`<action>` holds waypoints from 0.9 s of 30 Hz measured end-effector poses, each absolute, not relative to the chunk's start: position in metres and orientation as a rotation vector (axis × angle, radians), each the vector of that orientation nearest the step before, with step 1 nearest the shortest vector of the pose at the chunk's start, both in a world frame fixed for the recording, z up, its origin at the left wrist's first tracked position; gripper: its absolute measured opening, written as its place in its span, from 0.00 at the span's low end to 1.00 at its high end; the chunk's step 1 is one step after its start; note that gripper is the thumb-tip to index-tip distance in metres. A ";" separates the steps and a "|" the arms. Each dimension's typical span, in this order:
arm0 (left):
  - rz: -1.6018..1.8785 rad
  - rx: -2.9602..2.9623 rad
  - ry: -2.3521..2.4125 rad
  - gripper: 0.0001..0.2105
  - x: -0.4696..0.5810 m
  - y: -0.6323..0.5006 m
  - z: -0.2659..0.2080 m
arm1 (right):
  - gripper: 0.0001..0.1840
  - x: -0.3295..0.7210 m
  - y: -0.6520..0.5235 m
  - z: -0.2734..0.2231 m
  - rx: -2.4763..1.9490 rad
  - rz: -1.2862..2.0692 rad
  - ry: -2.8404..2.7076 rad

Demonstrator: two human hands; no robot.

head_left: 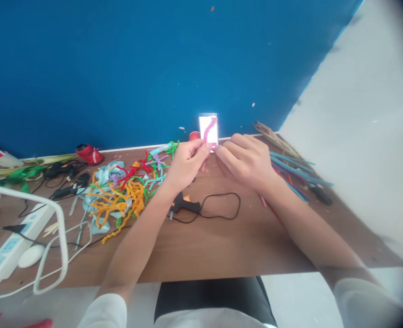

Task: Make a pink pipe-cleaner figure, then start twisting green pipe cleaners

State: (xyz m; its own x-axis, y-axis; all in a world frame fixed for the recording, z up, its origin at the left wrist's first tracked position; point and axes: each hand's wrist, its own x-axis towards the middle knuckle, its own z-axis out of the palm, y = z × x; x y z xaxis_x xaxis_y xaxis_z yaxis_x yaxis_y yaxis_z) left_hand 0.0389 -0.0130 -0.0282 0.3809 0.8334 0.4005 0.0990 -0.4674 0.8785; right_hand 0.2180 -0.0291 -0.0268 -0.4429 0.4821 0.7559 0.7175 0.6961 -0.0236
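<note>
Between the fingertips of my left hand is a pink pipe cleaner, its bent length rising in front of a bright phone screen. My right hand is closed in a pinch close beside it, at the lower end where a bit of pink shows between the two hands. Its fingers hide most of that end. Both hands are raised over the back of the brown table. Below them lies a black glue gun with a looped cable.
Left of my arms lies a heap of orange pipe cleaners with red, green and purple pieces and pale blue ribbon. A power strip and white metal frame stand far left. Blue sticks lie right. A blue wall rises behind.
</note>
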 end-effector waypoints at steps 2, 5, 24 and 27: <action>1.121 1.903 0.814 0.18 0.036 -0.012 -0.026 | 0.17 0.217 -0.028 -0.027 -0.926 -0.381 -2.112; 1.115 2.136 0.857 0.14 0.028 -0.010 -0.023 | 0.14 0.215 -0.028 -0.024 -0.979 -0.075 -2.005; 1.421 3.060 0.606 0.04 0.013 0.001 -0.019 | 0.07 0.231 -0.017 -0.020 -0.649 1.531 -1.615; 1.441 3.065 0.596 0.05 0.014 0.000 -0.019 | 0.07 0.230 -0.018 -0.019 -0.684 1.462 -1.602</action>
